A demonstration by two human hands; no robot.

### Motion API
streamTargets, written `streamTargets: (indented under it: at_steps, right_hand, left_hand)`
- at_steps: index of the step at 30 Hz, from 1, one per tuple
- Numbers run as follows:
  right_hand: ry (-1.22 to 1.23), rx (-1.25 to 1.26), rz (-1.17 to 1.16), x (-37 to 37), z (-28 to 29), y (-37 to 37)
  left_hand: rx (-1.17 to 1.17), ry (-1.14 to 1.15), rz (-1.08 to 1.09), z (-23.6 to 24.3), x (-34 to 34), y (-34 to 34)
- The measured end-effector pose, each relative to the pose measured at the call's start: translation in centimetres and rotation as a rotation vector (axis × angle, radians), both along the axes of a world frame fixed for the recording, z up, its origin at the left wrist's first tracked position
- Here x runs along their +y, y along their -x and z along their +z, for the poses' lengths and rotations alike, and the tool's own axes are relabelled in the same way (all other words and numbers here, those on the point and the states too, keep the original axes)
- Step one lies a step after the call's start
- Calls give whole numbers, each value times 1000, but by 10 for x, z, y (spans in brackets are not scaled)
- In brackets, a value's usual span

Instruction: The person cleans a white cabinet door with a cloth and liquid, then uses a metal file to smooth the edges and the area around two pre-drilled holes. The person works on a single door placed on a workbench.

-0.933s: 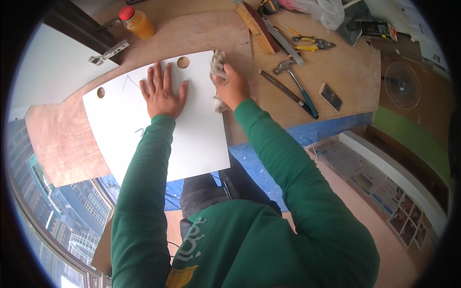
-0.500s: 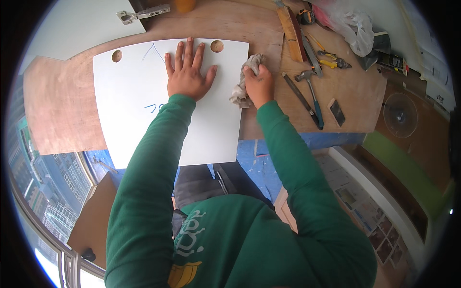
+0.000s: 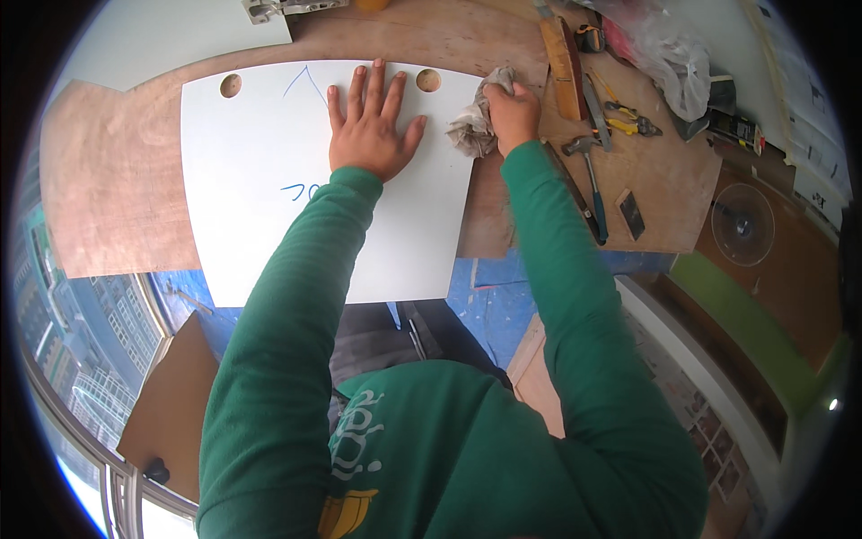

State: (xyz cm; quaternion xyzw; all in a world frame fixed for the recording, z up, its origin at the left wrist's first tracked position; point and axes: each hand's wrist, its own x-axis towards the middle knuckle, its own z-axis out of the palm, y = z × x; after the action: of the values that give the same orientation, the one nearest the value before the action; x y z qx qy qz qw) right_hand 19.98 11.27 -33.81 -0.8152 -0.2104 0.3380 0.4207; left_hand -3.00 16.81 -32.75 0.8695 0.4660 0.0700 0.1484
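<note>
A white panel (image 3: 242,198) lies flat on the wooden worktop, its near part jutting past the front edge. Two round hinge holes sit near its far edge, and blue pen marks show on its face. My left hand (image 3: 371,126) rests flat on the panel with fingers spread, between the two holes. Gripped in my right hand (image 3: 514,115) is a crumpled greyish rag (image 3: 473,131), pressed at the panel's right edge close to the far corner. My right fingers are partly hidden by the rag.
Right of the panel on the worktop (image 3: 108,180) lie a hammer (image 3: 593,184), a dark bar, pliers (image 3: 633,123), a tape measure (image 3: 589,39) and a phone (image 3: 631,214). A clear plastic bag (image 3: 669,67) is at the far right. Another white panel (image 3: 180,45) with a metal hinge is at the far left.
My right hand and the rag have moved away from me along the panel's right edge. My left hand stays flat on the panel. The whole view has shifted slightly.
</note>
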Motion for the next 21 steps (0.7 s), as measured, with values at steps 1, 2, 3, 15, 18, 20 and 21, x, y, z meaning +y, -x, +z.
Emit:
streamTargets:
  at_steps: [1,2,3,15,18,20,21]
  right_hand:
    - [6,0,-2,5,1,-2]
    - [12,0,-4,8,3,-3]
    - [18,0,-7,9,4,-3]
    - [-58,89,-31,6,1,-4]
    - [55,131,-6,-30,4,20]
    - [89,21,40,-42,2,22]
    - [106,-34,63,-45,0,22]
  left_hand:
    - [0,-1,0,-1,0,0]
    - [-1,-2,-1,-2,0,0]
    - [-6,0,0,-2,-1,0]
    - [19,-11,-2,-3,-1,-2]
    - [30,-9,9,-4,0,2]
    - [18,-11,12,-5,-1,1]
    - [20,-10,9,-6,-1,1]
